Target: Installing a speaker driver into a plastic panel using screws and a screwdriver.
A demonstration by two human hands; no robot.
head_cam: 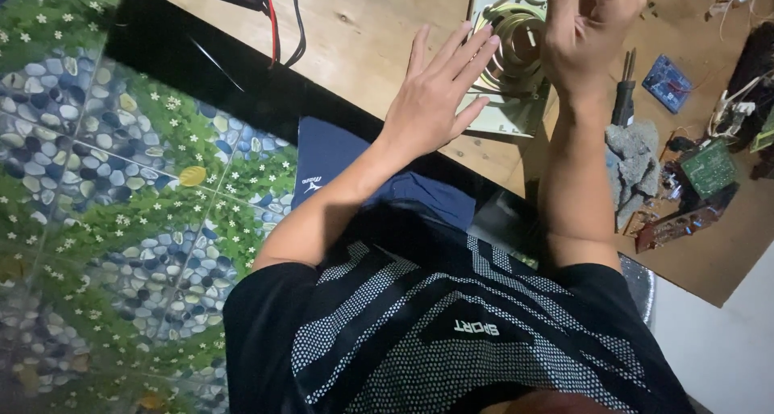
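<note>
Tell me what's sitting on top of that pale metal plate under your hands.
A round brass-coloured ring part sits on the metal plate. The left hand rests flat over the plate's near edge; the right hand hides its far side.

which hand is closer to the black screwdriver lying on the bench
Right. The right hand is over the metal plate, just beside the black screwdriver; the left hand rests on the plate's far side.

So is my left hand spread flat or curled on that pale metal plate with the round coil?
Spread flat: the left hand rests open, fingers extended, on the pale metal plate.
</note>
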